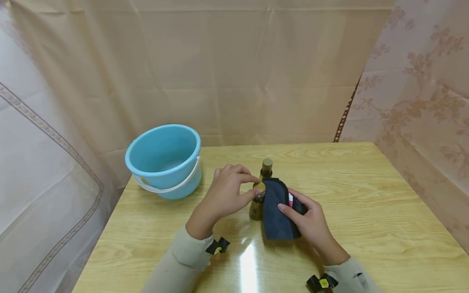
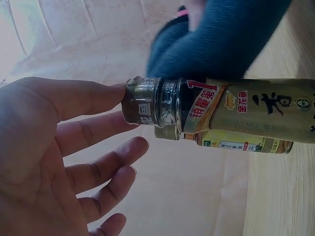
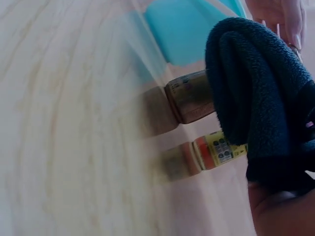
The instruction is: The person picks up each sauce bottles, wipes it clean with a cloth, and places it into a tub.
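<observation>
Bucket (image 1: 179, 177) stands on bench (image 1: 366, 203), left of front bottle (image 1: 256, 211). Rear bottle (image 1: 267, 165) stands behind the latter, cloth (image 1: 275, 213) at right.

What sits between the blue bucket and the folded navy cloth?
In the head view: the left hand and the nearer bottle, whose gold cap it pinches. The farther bottle stands partly behind the cloth.

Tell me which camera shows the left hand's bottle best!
The left wrist view: the bottle looks biggest, label facing us, though not whole. The head view shows it small; the right wrist view shows its lower part, the cloth hiding its middle.
</observation>
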{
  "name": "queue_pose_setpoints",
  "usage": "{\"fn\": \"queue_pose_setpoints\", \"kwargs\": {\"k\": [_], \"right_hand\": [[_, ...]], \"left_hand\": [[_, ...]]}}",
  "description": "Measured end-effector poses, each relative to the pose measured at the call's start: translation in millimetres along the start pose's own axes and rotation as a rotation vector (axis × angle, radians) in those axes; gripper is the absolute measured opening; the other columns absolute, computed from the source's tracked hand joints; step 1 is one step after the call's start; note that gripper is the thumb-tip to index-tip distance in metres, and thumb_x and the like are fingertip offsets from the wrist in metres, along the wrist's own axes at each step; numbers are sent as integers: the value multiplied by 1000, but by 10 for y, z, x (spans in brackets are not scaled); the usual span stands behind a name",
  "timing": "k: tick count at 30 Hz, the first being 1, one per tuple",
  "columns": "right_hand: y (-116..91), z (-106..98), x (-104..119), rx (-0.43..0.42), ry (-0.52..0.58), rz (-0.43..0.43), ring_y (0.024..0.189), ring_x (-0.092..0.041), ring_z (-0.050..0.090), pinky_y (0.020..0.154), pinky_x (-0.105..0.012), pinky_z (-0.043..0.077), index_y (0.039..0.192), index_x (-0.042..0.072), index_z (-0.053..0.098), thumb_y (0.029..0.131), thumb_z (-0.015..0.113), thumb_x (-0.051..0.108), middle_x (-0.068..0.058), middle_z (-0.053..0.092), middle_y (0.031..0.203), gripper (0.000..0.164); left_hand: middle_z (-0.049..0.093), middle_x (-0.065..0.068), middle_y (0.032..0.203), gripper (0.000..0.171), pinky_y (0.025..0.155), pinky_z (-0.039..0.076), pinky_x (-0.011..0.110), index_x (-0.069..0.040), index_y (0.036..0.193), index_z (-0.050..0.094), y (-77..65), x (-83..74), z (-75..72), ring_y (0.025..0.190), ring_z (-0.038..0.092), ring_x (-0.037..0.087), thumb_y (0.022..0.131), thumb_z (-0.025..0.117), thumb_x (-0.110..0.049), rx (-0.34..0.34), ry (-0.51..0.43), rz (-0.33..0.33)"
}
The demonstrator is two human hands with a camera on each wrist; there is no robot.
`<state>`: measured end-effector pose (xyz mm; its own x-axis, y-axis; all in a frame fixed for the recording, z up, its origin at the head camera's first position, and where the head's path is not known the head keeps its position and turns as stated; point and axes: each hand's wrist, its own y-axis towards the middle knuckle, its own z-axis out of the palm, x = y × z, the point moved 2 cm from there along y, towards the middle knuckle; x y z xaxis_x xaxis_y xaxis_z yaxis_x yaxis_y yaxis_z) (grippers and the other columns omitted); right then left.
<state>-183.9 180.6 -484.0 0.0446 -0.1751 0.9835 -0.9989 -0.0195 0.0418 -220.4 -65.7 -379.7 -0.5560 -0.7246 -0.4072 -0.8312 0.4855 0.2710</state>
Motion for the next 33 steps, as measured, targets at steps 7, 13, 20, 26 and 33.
{"fn": "queue_pose_setpoints", "kwargs": {"k": [7,13,20,26,33], "right_hand": [[47,4,-58,71,-49,7,103,-16,75,79,-33,62,139,20,66,92,80,31,-12,66,137,50],[44,0,-114,108,-143,36,104,-21,74,78,-31,61,139,22,66,92,79,39,-13,66,138,52],[8,6,-178,99,-280,93,109,-22,72,77,-27,60,138,23,68,89,81,44,-12,66,137,55],[35,15,-171,96,-340,110,117,-25,68,81,-29,59,138,24,68,88,81,46,-11,64,141,56],[44,-6,-186,80,-354,104,116,-24,68,81,-30,59,136,26,69,87,81,48,-10,66,139,55]], "left_hand": [[67,-9,120,28,98,35,50,-32,121,78,14,-17,-38,112,53,17,97,69,-45,5,-7,6],[67,-9,119,28,97,35,49,-32,121,78,-5,-25,-36,112,53,18,97,69,-44,9,-10,1],[67,-9,118,28,94,35,48,-33,120,78,-44,-16,5,110,53,18,97,69,-45,10,-1,0],[67,-9,119,27,96,36,49,-31,120,78,-47,-5,-12,111,53,17,98,69,-44,2,0,0],[68,-7,120,36,93,36,48,-27,118,79,-30,-24,-6,112,56,19,94,71,-54,-62,39,-11]]}}
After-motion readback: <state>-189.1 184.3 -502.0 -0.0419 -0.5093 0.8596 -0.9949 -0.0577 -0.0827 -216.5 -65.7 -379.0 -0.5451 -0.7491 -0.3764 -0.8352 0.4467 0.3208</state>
